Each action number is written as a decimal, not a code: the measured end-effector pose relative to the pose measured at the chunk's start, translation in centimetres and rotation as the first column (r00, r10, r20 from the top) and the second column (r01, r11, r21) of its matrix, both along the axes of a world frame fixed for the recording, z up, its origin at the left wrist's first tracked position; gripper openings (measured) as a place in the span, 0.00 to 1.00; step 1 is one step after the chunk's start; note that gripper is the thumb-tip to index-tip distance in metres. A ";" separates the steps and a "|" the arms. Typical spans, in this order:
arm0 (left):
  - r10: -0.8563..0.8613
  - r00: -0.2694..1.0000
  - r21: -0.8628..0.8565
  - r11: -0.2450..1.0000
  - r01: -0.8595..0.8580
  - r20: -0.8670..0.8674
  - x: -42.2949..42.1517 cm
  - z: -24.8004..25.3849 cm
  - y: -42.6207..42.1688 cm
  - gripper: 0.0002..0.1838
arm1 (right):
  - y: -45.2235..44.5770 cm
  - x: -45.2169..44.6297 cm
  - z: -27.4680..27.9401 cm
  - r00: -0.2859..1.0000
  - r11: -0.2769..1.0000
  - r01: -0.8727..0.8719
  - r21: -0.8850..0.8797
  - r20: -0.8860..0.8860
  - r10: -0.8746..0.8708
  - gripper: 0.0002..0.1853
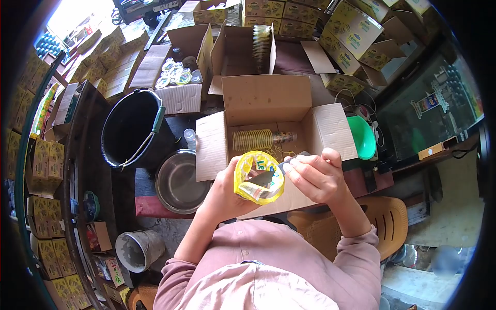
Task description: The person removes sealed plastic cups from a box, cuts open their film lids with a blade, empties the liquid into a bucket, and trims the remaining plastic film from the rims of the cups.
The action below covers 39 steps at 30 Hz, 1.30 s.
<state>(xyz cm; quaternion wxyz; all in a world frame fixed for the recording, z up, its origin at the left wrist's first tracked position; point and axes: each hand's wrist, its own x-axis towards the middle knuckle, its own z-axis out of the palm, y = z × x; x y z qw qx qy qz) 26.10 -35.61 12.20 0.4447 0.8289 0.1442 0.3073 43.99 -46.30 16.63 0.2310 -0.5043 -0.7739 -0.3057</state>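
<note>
My left hand (227,188) is wrapped round a yellow-rimmed plastic cup (240,181), its open mouth turned up towards me. Printed lettering shows on the inside wall. In my right hand (318,175) is a knife (265,179), pinched between thumb and fingers. Its dark flat blade reaches over the rim into the cup's mouth; whether the tip touches the inside cannot be made out. Just beyond my hands stands an open cardboard box (266,95), with a row of stacked yellow-rimmed cups (252,140) lying on its side in it.
To the left are a black bucket (111,132) and a steel bowl (163,188). A green bowl (361,137) sits right of the box. Behind are a box of lidded cups (178,106) and another with a tall cup stack (262,46). A chair (390,227) stands beside me.
</note>
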 end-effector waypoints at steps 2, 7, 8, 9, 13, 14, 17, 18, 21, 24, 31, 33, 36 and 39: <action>-0.034 0.999 0.034 0.999 0.034 0.000 0.0 -0.2 0.2 0.31 | 0.1 -0.1 -0.2 1.000 1.000 -0.018 0.002 -0.006 0.018 0.04; -0.135 0.989 0.059 0.990 0.132 0.058 0.3 -0.8 0.9 0.24 | 0.5 0.1 -1.4 0.999 0.996 -0.043 0.078 0.029 0.041 0.04; -0.148 0.986 0.050 0.988 0.145 0.074 0.4 -0.8 1.0 0.23 | 0.5 0.0 -1.4 0.999 0.998 -0.042 0.052 0.024 0.041 0.04; -0.176 0.981 0.087 0.982 0.169 0.087 0.4 -1.1 1.1 0.24 | 0.5 0.0 -1.3 0.999 0.999 -0.041 0.027 0.020 0.040 0.04; -0.224 0.971 -0.022 0.974 0.227 0.088 0.4 -1.4 1.7 0.28 | 0.9 -0.1 -1.0 0.998 0.998 -0.066 0.012 0.026 0.065 0.08; -0.218 0.973 -0.117 0.967 0.226 0.079 0.4 -1.3 1.7 0.29 | 1.0 -0.1 -1.0 0.998 0.998 -0.062 0.010 0.003 0.062 0.12; -0.217 0.974 -0.132 0.966 0.224 0.066 0.6 -1.6 2.1 0.32 | 1.2 -0.2 -0.8 0.997 0.998 -0.066 -0.003 -0.049 0.066 0.21; -0.211 0.974 -0.134 0.966 0.220 0.079 0.7 -1.6 2.1 0.32 | 1.3 -0.1 -0.4 0.995 0.997 -0.080 -0.013 -0.057 0.079 0.23; -0.191 0.974 -0.138 0.968 0.207 0.123 0.7 -1.8 2.2 0.32 | 1.0 0.1 0.7 0.997 0.997 -0.065 -0.039 -0.051 0.063 0.27; -0.202 0.977 -0.112 0.971 0.209 0.071 0.4 -1.8 2.4 0.32 | 1.0 0.5 0.6 0.998 0.998 -0.049 -0.028 -0.032 0.048 0.28; -0.234 0.972 -0.135 0.963 0.234 0.012 0.2 -1.0 2.2 0.33 | 0.8 0.2 0.5 0.997 0.996 -0.053 -0.075 -0.058 0.049 0.30; -0.239 0.970 -0.141 0.960 0.242 0.040 0.4 -1.2 2.2 0.32 | 0.8 -0.1 0.8 0.998 0.995 -0.059 -0.080 -0.042 0.055 0.29; -0.259 0.965 -0.147 0.953 0.264 0.051 0.8 -1.5 2.0 0.32 | 0.7 -0.8 0.3 0.998 0.994 -0.049 -0.094 -0.048 0.044 0.29; -0.282 0.957 -0.186 0.938 0.291 0.072 0.7 -1.4 2.3 0.32 | 0.9 -0.6 0.0 0.995 0.994 -0.080 -0.073 -0.069 0.075 0.29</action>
